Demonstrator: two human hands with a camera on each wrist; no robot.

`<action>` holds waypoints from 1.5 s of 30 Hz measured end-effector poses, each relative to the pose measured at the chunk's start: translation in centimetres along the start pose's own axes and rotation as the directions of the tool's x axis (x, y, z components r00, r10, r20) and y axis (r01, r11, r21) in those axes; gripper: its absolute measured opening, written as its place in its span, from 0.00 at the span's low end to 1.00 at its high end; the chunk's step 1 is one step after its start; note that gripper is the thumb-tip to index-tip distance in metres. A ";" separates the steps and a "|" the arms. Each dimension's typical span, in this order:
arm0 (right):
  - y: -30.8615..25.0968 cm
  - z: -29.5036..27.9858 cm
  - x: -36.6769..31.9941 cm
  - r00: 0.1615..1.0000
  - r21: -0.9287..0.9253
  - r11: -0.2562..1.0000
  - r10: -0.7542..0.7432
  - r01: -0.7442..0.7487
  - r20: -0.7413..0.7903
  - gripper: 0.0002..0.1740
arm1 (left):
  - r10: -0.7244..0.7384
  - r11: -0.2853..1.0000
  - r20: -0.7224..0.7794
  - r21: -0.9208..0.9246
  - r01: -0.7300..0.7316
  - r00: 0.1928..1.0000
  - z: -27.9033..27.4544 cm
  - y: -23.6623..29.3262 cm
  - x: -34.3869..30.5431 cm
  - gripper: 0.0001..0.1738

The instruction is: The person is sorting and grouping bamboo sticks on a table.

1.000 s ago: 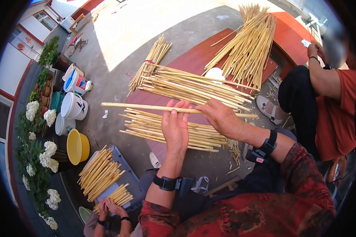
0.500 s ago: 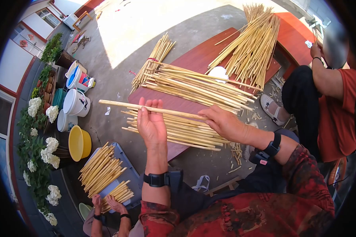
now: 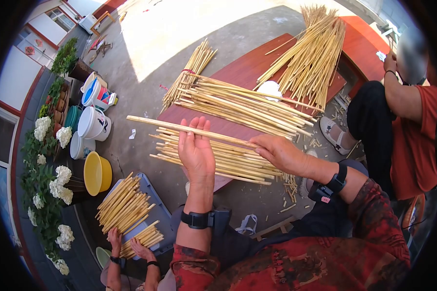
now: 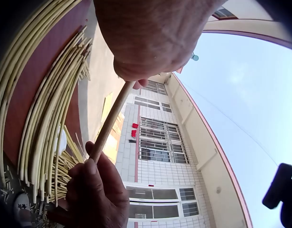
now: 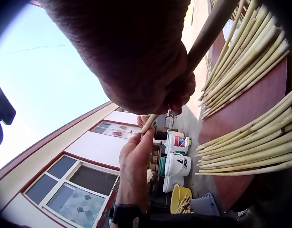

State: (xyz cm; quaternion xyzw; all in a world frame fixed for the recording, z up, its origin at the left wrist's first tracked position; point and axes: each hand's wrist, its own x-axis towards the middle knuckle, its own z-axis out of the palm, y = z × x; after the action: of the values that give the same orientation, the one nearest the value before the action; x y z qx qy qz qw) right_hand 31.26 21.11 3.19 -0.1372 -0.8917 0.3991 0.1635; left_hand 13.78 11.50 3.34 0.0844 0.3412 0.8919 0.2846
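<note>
A long pale stalk (image 3: pixel 153 122) is held slantwise across the front in the head view, its far tip free at the left. My left hand (image 3: pixel 197 157), palm up, has straight fingers under the stalk and its thumb against it. Farther right, my right hand (image 3: pixel 279 154) grips the stalk from above, thumb and fingers around it. In the right wrist view the left hand (image 5: pixel 136 159) shows thumb and fingers at the stalk. The left wrist view shows the right hand (image 4: pixel 100 190) gripping it. Several loose stalks (image 3: pixel 218 162) lie below on the dark red table (image 3: pixel 172 114).
More stalks (image 3: pixel 243 106) lie across the table, with a large sheaf (image 3: pixel 308 63) at the back right. At lower left another person's hands (image 3: pixel 143 250) touch cut stalks (image 3: pixel 124 203) over a grey-blue tray (image 3: pixel 155 194). A yellow basin (image 3: pixel 97 173) and white buckets (image 3: pixel 93 123) stand left. Someone sits at right (image 3: pixel 417 136).
My left hand slid left along the stalk, then came slightly back right. The stalk now slants more, left tip higher. At lower left the other person's hands moved apart.
</note>
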 end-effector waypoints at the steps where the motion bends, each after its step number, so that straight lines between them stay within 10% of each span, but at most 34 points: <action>1: -0.1 0.1 -0.1 1.000 -0.005 1.000 -0.001 0.001 -0.009 0.13 | -0.011 1.000 -0.015 -0.012 0.011 1.000 -0.1 0.1 0.1 0.24; 21: -0.9 0.7 -0.2 0.991 -0.288 0.954 -0.111 0.087 -0.069 0.14 | 0.044 0.985 -0.070 -0.165 -0.055 0.997 -1.6 1.4 1.9 0.19; 37: -0.2 4.5 3.1 0.965 0.230 0.972 -0.013 -0.049 0.263 0.16 | -0.131 0.988 -0.037 -0.089 0.127 0.991 -0.2 0.1 0.1 0.18; 45: 1.2 1.6 0.4 0.924 0.135 0.990 -0.078 0.029 0.374 0.15 | 0.091 0.968 -0.127 -0.220 -0.117 0.988 -5.4 8.1 3.7 0.19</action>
State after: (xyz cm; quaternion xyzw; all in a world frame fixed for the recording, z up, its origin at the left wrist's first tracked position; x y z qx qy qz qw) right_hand 30.33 20.93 1.35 -0.0225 -0.8828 0.4691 0.0077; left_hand 5.25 5.69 4.40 0.0172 0.2483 0.9421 0.2249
